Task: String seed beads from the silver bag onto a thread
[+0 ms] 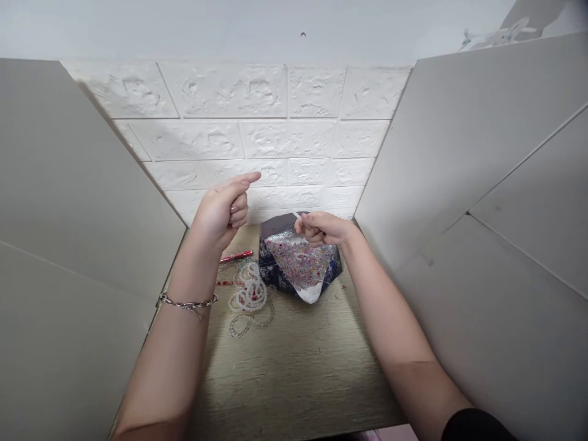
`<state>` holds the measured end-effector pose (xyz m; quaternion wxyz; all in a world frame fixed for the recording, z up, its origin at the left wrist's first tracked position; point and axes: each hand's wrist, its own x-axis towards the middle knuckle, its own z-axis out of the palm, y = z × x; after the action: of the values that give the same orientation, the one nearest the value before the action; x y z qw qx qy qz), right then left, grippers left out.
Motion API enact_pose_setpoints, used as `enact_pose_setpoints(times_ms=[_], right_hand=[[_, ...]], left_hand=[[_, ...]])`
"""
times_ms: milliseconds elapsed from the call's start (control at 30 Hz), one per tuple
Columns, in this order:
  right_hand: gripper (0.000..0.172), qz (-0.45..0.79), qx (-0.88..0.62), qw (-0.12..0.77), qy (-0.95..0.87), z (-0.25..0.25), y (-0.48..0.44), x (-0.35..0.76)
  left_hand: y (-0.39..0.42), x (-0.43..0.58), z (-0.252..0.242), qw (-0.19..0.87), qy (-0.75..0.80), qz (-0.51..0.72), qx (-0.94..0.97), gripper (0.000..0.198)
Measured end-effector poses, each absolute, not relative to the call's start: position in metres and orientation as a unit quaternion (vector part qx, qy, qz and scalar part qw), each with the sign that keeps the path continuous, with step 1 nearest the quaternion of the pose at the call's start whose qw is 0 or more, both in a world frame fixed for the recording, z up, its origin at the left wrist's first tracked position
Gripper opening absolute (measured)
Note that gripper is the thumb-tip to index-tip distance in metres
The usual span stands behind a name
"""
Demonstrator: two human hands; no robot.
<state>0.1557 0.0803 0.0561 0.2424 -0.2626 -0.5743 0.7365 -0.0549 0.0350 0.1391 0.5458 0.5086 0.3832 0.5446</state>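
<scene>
My left hand (pixel 227 208) is raised at the left of centre, its index finger pointing right and the other fingers curled; what it pinches, if anything, is too small to name. To the right, my right hand (pixel 321 228) is closed in a pinch, with a short white beaded piece sticking up from its fingertips. Just beneath and behind this hand lies a heap of small pink and multicoloured beads (pixel 301 263) on a white sheet, over a dark blue patterned bag (pixel 271 275). Strings of white beads (pixel 250 293), some with red ones, lie coiled beside the bag.
A red pen-like stick (pixel 236 256) lies behind the bead strings on the wooden table (pixel 294 367). Grey panels (pixel 68 184) close in both sides, and a white brick-textured wall (pixel 266 138) stands behind. A pink-edged object (pixel 390 433) shows at the bottom edge.
</scene>
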Motion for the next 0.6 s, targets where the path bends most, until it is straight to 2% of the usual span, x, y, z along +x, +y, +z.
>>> enact_pose_setpoints(times_ms=[133,200,400,600], right_hand=[[0.025,0.762,-0.228,0.232,-0.56,0.052,0.082,0.162],[0.029,0.758,-0.222,0.226,-0.57,0.05,0.083,0.164],[0.024,0.72,-0.294,0.235,-0.583,0.049,0.086,0.159],[0.034,0.751,-0.248,0.26,-0.554,0.044,0.09,0.162]], left_hand=[[0.036,-0.054,0.138,0.554,0.374,0.547,0.504,0.02],[0.036,-0.053,0.138,0.555,0.375,0.544,0.506,0.019],[0.035,-0.058,0.14,0.553,0.361,0.558,0.502,0.019],[0.035,-0.064,0.143,0.545,0.354,0.575,0.497,0.018]])
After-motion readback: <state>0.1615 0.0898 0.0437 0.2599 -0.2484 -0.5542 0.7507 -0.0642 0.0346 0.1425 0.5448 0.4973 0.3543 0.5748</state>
